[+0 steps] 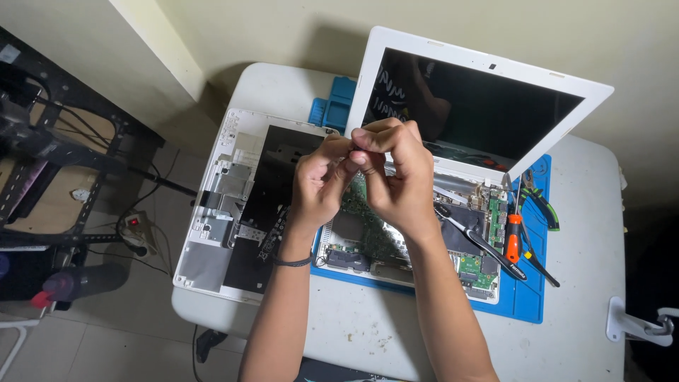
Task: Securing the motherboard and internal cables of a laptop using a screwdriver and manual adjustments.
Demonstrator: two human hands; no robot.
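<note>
My left hand (318,180) and my right hand (396,173) are raised together above an opened white laptop (424,240), fingertips pinched against each other around something too small to make out. The laptop's base lies on a blue mat (527,297) with its green circuit board (368,233) exposed, partly hidden by my hands. Its dark screen (474,106) stands tilted up behind. A thin black band circles my left wrist.
The removed white keyboard cover (233,205) lies face down to the left. A black-handled tool (481,244), an orange-handled screwdriver (514,237) and green-handled pliers (541,205) rest at the right. A blue tray (332,106) sits behind. A black rack (49,141) stands left.
</note>
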